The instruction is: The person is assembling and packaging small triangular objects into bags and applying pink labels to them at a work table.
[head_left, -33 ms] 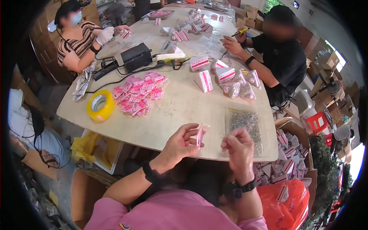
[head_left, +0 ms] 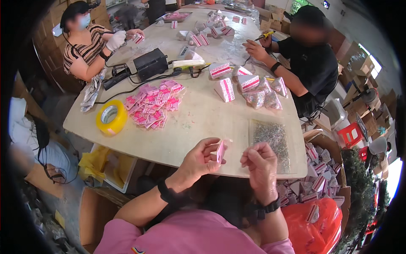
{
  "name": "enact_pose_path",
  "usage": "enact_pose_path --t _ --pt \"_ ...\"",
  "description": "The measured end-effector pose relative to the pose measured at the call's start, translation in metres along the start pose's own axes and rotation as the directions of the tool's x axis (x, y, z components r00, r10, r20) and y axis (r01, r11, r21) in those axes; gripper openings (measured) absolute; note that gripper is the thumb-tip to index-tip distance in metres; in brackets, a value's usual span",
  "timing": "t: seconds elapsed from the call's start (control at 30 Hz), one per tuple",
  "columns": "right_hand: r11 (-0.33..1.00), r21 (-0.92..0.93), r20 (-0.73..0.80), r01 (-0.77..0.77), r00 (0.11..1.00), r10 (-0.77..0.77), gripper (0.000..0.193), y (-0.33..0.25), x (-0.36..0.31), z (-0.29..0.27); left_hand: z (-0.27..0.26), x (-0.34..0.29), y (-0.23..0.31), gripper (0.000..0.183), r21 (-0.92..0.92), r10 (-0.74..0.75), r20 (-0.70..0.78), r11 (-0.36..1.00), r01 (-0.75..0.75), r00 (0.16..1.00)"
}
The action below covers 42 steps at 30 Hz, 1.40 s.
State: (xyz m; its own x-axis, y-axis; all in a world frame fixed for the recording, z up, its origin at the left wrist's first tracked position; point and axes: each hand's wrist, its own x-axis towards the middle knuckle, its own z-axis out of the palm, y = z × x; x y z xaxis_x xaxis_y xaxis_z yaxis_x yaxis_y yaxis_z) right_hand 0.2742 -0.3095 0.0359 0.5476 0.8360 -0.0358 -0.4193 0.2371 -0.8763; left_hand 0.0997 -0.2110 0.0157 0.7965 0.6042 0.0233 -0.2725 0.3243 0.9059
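Note:
Near the table's front edge, my left hand [head_left: 201, 159] grips a small pink card [head_left: 220, 150] between thumb and fingers. The card stands edge-on, with a bit of clear film at its top. To its right is my right hand [head_left: 261, 163], raised with thumb and fingertips pinched together; anything between them is too small to make out. Just beyond that hand lies a flat clear tray of thin silvery wire-like pieces [head_left: 274, 135]. A pile of pink printed cards [head_left: 154, 103] is spread farther left on the table.
A yellow tape roll [head_left: 111, 117] lies by the pile. Behind are a black box-shaped device [head_left: 150, 64], cables and a white power strip [head_left: 188, 64]. Filled triangular bags [head_left: 253, 84] cluster at right; more fill a carton [head_left: 344, 199] beside a red bag [head_left: 317, 224]. Two people work opposite.
My right hand has shifted slightly left, toward the card. My left hand keeps its grip almost unmoved.

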Motion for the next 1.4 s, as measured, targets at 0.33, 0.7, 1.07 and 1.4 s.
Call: enact_pose_path --t 0.33,0.7,1.07,1.4 --pt "0.999 0.041 -0.078 -0.008 0.997 0.012 0.007 0.034 0.002 0.014 0.003 -0.008 -0.005 0.087 0.038 0.093 0.005 0.995 -0.093 0.996" --pt "0.981 0.117 0.225 -0.158 0.966 0.129 0.011 0.020 0.017 0.005 -0.001 -0.015 -0.003 0.074 -0.143 -0.070 0.110 0.986 0.085 0.991" --pt "0.800 0.429 0.437 -0.418 0.872 0.221 0.013 0.038 0.018 0.011 -0.004 -0.014 -0.006 0.045 -0.255 -0.237 0.064 0.935 0.246 0.969" --pt "0.830 0.475 0.351 -0.293 0.928 0.127 0.014 0.035 0.012 0.022 -0.019 -0.025 -0.012 0.029 0.309 -0.035 -0.231 0.945 0.108 0.972"
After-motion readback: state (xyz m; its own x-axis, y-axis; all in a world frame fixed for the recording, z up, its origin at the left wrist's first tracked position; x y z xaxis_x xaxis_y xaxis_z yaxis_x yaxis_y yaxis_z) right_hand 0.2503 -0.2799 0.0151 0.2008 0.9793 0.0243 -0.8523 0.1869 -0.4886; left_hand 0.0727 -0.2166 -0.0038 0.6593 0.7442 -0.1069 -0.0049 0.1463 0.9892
